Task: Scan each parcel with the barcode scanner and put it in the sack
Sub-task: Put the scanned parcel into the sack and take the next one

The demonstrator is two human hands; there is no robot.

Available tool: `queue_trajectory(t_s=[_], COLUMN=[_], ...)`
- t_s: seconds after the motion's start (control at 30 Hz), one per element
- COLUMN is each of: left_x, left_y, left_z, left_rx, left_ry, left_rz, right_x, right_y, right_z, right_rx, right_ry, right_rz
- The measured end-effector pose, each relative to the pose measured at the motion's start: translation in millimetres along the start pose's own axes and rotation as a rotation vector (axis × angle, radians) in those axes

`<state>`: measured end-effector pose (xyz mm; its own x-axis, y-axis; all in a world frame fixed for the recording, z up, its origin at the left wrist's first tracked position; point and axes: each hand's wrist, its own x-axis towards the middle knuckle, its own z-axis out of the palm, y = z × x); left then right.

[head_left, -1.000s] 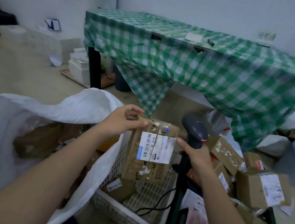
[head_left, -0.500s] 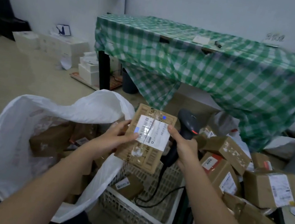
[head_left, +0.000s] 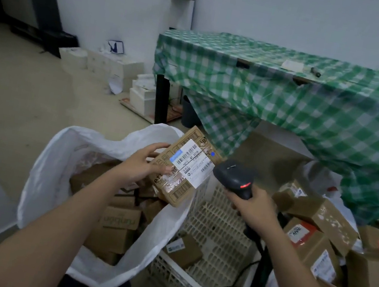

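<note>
My left hand (head_left: 142, 163) grips a flat brown cardboard parcel (head_left: 177, 184) by its left edge, holding it tilted above the right rim of the white sack (head_left: 53, 165). The parcel's white barcode label faces up. My right hand (head_left: 255, 204) grips the handle of the black barcode scanner (head_left: 234, 175), whose head sits just right of the parcel and shows a red light. The sack stands open and holds several brown boxes.
A white plastic crate (head_left: 218, 234) between the sack and my right arm holds one small box (head_left: 183, 250) and a black cable. Several taped parcels (head_left: 319, 232) are heaped at the right. A table with a green checked cloth (head_left: 305, 100) stands behind.
My left hand has carried the parcel left and over the sack's rim, tilting it. My right hand has left the parcel's edge and now holds the scanner, its head raised beside the label.
</note>
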<state>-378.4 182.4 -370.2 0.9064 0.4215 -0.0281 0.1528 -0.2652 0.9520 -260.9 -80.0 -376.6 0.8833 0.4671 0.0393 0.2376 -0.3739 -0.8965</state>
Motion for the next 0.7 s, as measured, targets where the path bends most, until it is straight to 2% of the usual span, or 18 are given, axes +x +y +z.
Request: queue_trajectory(t_s=[0.1, 0.23, 0.7], left_x=[-1.2, -1.8, -8.4], left_y=[-5.5, -6.8, -10.9], left_z=[-18.3, -33.6, -47.3], left_rx=[-0.055, -0.011, 0.061], left_ry=[0.065, 0.081, 0.054], left_rz=[-0.013, -0.005, 0.000], right_x=[-1.2, -5.0, -12.2], right_y=[-15.0, -26.2, -43.1], right_z=[7.6, 18.1, 25.9], right_rx=[-0.321, -0.478, -0.469], right_ry=[-0.098, -0.153, -0.154], right_rz=[-0.121, -0.167, -0.150])
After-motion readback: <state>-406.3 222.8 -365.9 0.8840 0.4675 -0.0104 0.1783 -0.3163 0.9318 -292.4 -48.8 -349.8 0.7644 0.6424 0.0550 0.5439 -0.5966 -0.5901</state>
